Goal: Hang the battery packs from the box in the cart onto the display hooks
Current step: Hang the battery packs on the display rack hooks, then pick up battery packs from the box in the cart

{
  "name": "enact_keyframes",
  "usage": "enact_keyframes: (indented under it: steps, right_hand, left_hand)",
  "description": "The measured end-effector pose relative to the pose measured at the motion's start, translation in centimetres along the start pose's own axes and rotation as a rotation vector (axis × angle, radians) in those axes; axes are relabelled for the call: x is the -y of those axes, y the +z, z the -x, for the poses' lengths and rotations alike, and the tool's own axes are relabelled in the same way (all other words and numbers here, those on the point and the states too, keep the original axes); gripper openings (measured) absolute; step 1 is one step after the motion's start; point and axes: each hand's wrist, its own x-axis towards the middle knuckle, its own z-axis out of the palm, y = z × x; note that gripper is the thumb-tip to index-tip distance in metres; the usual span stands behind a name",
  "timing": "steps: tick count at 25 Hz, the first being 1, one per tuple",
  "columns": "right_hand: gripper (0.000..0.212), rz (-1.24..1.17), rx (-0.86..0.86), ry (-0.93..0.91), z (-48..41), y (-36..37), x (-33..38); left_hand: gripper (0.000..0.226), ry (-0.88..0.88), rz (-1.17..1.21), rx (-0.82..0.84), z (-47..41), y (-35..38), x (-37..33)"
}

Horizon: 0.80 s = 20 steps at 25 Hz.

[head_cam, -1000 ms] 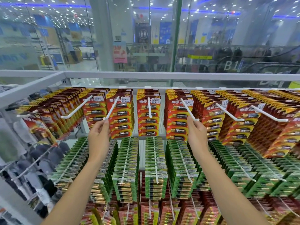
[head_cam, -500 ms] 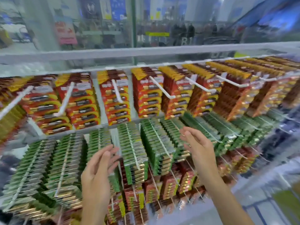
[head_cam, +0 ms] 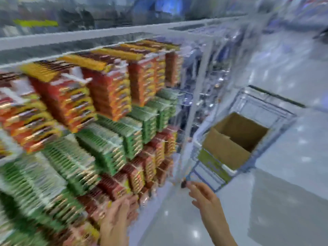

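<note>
Grey glossy floor [head_cam: 177, 228] lies under my left hand [head_cam: 117, 215] and right hand [head_cam: 204, 194], both loose-fingered and empty. Past the right hand, the cardboard box [head_cam: 229, 150] sits open in the wire cart [head_cam: 266, 107]. Red and green battery packs [head_cam: 106, 96] hang on display hooks [head_cam: 76, 78] to my left, their print too blurred to read.

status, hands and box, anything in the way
Both hands empty: left hand open by the lower packs, right hand open, nearer the cart. Box open in cart, contents unseen. Path looks clear.
</note>
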Motion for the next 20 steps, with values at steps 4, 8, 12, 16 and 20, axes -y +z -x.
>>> enact_keyframes:
  steps: [4, 8, 12, 16, 20]
  right_hand:
    - [0.017, -0.048, -0.191, 0.052, -2.7, -8.8, -1.2]
    - [0.016, -0.142, -0.312, 0.106, -4.9, -16.0, -2.0]
    - [0.008, -0.185, -0.399, 0.180, -7.7, -21.8, -2.9]
    - [0.008, -0.188, -0.451, 0.221, -10.9, -25.1, -2.6]
    - [0.008, -0.203, -0.488, 0.242, -15.7, -26.7, -1.7]
  left_hand:
    - [0.021, -0.159, -0.031, 0.187, -2.5, 9.1, 2.6]
    - [0.035, -0.291, -0.184, 0.391, -3.5, 17.3, 4.3]
    - [0.026, -0.316, -0.303, 0.475, -4.8, 23.1, 6.8]
    - [0.029, -0.473, -0.347, 0.512, -7.2, 27.3, 8.7]
    - [0.025, -0.474, -0.384, 0.477, -10.7, 32.6, 9.4]
